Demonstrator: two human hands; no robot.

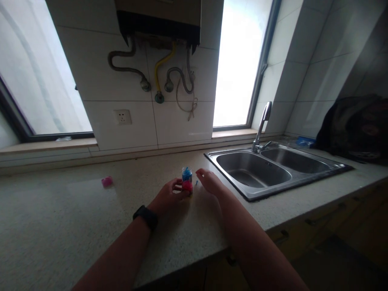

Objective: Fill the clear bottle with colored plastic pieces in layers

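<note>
My left hand (170, 193), with a dark watch on its wrist, has its fingers closed around the side of a small rounded red-pink object (187, 186) on the counter. Directly behind that object stands a small clear container (187, 175) with blue pieces in it. On the right of the container is my right hand (209, 182), apart from it, its fingers bent together; whatever they may pinch is too small to make out. A tiny blue piece (196, 182) lies on the counter between the container and my right hand.
A pink object (107, 181) lies farther left on the speckled counter (60, 218). To the right is a double steel sink (251, 194) with a tap (262, 125). A dark bag-like bundle (357, 125) sits at the far right. Hoses hang from a wall heater (159, 24).
</note>
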